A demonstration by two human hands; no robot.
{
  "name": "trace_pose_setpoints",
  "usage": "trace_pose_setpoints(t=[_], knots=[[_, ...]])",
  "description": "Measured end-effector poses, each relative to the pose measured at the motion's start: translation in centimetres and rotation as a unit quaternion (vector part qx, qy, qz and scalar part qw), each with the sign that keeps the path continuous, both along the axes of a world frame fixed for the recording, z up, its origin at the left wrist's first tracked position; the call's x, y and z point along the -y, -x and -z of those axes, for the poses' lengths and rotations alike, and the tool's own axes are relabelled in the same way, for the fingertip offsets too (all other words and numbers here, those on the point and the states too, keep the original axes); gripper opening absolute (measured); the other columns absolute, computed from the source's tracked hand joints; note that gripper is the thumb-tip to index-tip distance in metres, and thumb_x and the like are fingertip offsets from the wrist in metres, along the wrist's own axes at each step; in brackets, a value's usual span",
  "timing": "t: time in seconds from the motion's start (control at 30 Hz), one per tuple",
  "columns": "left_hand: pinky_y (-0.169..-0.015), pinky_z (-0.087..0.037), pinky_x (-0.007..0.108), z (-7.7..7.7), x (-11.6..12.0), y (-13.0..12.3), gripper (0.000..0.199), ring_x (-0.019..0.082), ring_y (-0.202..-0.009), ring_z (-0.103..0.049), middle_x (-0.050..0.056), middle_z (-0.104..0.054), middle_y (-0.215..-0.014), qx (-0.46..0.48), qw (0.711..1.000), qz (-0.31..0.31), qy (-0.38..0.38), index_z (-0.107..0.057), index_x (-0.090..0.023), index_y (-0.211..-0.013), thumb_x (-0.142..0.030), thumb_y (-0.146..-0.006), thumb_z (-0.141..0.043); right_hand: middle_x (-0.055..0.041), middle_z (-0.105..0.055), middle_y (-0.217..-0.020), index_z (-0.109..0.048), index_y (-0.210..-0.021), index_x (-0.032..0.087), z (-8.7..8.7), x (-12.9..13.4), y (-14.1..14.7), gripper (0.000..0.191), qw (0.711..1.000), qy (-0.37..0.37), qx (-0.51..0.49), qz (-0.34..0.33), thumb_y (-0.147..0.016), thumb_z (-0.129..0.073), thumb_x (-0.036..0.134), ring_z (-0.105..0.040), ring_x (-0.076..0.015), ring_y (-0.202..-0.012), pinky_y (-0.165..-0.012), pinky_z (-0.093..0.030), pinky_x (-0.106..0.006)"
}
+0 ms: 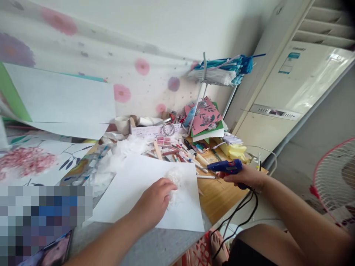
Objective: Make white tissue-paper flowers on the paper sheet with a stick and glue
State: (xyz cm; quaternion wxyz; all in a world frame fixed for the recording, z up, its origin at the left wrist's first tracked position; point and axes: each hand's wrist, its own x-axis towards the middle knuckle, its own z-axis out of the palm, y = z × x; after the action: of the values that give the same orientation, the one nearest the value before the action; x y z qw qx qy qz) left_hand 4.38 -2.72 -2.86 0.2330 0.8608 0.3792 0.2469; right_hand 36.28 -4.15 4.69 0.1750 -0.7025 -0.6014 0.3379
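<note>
A sheet of white paper [122, 201] lies on the table in front of me. On its right part sits a small mound of white fluffy material [174, 175]. My left hand [159, 199] is closed, with thumb and curled fingertips on the lower edge of that mound; what lies under the fingers is partly hidden. To the right, over the wooden tabletop, my right hand [248, 177] is wrapped round a blue hot glue gun [226, 167]. Its nozzle points left toward the paper, a small red light glows on its side, and a black cord hangs from the handle.
Torn white fluff [119, 153] is heaped left of the paper. Behind stand scattered pens [191, 159], a pink palette [163, 141], a paper cup [122, 125] and patterned pink cards [203, 116]. A painted sheet [74, 151] lies left. A fan [337, 177] stands at right.
</note>
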Motion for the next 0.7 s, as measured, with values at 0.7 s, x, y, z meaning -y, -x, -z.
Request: trace_pose_setpoints(t=[0.7], knots=[[-0.046, -0.031, 0.021, -0.9, 1.8, 0.1, 0.019, 0.01, -0.047, -0.043, -0.004, -0.042, -0.05, 0.108, 0.985, -0.019, -0.132, -0.033, -0.02, -0.056, -0.001, -0.057, -0.029, -0.0033, -0.064, -0.085, -0.06, -0.099, 0.015, 6.7, -3.8, -6.0, 0.035, 0.971, -0.12, 0.144, 0.15, -0.087, -0.054, 0.046, -0.061, -0.0167, -0.073, -0.067, -0.049, -0.032]])
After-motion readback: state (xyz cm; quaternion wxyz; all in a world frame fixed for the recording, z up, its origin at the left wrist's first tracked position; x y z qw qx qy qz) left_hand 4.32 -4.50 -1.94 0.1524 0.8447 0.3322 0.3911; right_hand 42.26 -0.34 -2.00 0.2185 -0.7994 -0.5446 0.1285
